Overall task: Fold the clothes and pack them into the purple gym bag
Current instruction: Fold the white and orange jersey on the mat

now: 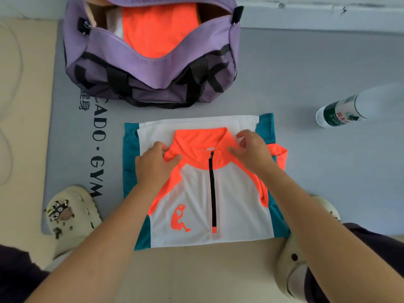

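A white, orange and teal zip-neck shirt (236, 206) lies folded on the grey mat, collar facing away from me. My left hand (155, 165) pinches the orange shoulder fabric left of the collar. On the collar's right side, my right hand (251, 149) grips the orange fabric. The purple gym bag (153, 68) stands open beyond the shirt, with an orange garment (157, 29) lying inside it.
The grey gym mat (306, 68) with black lettering covers the floor. A plastic water bottle (341, 112) lies on it at the right. My two cream clogs (72, 213) flank the shirt at the mat's near edge. A white wall base runs along the far side.
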`<state>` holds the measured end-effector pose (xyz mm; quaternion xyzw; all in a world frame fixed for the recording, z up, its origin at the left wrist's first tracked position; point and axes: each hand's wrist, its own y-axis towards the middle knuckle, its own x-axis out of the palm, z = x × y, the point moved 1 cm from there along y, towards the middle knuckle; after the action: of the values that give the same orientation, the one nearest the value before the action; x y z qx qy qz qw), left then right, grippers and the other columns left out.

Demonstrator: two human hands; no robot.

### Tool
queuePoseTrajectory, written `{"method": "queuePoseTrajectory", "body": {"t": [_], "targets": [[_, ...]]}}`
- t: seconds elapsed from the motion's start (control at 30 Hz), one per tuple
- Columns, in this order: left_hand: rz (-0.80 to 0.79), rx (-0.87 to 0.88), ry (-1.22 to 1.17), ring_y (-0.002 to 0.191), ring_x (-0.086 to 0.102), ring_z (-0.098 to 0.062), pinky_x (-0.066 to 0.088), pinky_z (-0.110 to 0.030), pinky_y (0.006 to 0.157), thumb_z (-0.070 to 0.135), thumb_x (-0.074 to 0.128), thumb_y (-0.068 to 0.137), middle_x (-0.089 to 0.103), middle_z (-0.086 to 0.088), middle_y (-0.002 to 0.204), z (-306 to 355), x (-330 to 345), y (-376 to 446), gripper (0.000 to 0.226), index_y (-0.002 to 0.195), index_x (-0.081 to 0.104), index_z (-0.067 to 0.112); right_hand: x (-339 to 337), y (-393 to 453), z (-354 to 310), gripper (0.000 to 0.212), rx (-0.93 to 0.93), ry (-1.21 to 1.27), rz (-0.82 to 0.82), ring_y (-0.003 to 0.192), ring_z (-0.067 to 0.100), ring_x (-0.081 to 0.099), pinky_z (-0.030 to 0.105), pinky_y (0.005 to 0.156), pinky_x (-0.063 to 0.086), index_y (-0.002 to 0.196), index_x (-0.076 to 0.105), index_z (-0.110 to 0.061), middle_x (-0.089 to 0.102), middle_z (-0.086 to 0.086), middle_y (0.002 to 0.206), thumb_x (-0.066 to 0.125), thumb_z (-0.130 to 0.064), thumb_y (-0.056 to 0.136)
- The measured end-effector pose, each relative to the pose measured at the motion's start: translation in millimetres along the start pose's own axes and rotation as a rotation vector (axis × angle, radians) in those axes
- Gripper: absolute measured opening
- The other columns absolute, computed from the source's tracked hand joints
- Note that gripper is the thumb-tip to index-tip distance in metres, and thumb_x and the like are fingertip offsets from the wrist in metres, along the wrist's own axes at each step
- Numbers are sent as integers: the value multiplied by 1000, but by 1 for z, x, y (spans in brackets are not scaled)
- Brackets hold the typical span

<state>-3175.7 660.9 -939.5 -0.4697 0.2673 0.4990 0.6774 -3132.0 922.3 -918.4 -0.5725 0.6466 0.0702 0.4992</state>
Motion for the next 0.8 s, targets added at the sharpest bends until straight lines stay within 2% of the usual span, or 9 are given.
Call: {"method": "queuePoseTrajectory", "body": {"t": [0.07, 0.1, 0.17, 0.27, 0.37, 0.43, 0.57, 0.7, 0.8], "targets": [[-84, -37, -115, 84, 59, -20, 45, -35, 77, 42, 71, 84, 65, 1, 88, -1, -3, 5, 28, 90, 63, 16, 6, -1, -3, 26, 66, -77, -32, 89, 22, 54, 40, 87, 44, 103, 58, -16, 58, -1, 87, 68, -30, 83], [-110, -29, -160, 84, 59, -20, 44, -33, 74, 36, 71, 85, 65, -3, 87, -1, -5, 8, 24, 87, 65, 13, 5, 0, -2, 17, 81, -99, -58, 86, 22, 54, 38, 83, 43, 92, 57, -18, 56, -4, 80, 67, -30, 84], [-183, -30, -272, 79, 58, -19, 42, -31, 72, 27, 71, 86, 66, -5, 83, 0, -12, 14, 18, 82, 65, 10, -1, 0, 0, 22, 40, -96, -136, 77, 20, 50, 32, 70, 38, 70, 53, -20, 49, -6, 68, 69, -28, 84], [-329, -71, -537, 65, 57, -12, 42, -26, 63, 23, 68, 90, 62, -2, 71, -5, -29, 20, 15, 79, 61, 14, -17, -3, 3, 20, -63, 40, -212, 65, 13, 46, 18, 56, 35, 72, 60, -12, 50, -4, 67, 72, -22, 84], [-280, -34, -607, 49, 49, -1, 40, -14, 51, 23, 67, 91, 55, 4, 60, -8, -37, 24, 20, 73, 58, 23, -25, 1, 2, 22, -77, 188, -193, 49, 3, 40, 14, 46, 31, 68, 57, -20, 46, -10, 56, 70, -24, 86], [-199, -19, -553, 56, 52, -3, 44, -20, 59, 24, 66, 91, 56, 4, 64, -5, -32, 27, 17, 76, 58, 23, -19, 8, -1, 17, -62, 196, -119, 50, 3, 41, 16, 47, 31, 73, 61, -22, 48, -8, 57, 68, -26, 88], [-151, -29, -272, 81, 58, -15, 40, -27, 71, 34, 65, 89, 61, 7, 81, -5, -17, 32, 12, 88, 62, 22, 0, 22, -3, 16, 6, -5, -63, 81, 19, 50, 28, 70, 35, 98, 62, -14, 56, 0, 85, 63, -29, 92], [-35, 36, -141, 76, 59, -27, 45, -36, 67, 33, 58, 94, 56, 5, 71, -3, -18, 34, 18, 84, 58, 18, -1, 31, -2, 16, -16, -49, -22, 82, 24, 51, 35, 74, 38, 83, 55, -18, 54, -1, 80, 62, -30, 91], [120, 97, -51, 89, 58, -33, 44, -43, 75, 28, 59, 92, 61, -4, 87, 5, -18, 24, 14, 92, 58, 13, -2, 29, -1, 24, -15, -17, -3, 79, 22, 52, 32, 71, 38, 89, 57, -16, 56, -1, 81, 65, -38, 89]]}}
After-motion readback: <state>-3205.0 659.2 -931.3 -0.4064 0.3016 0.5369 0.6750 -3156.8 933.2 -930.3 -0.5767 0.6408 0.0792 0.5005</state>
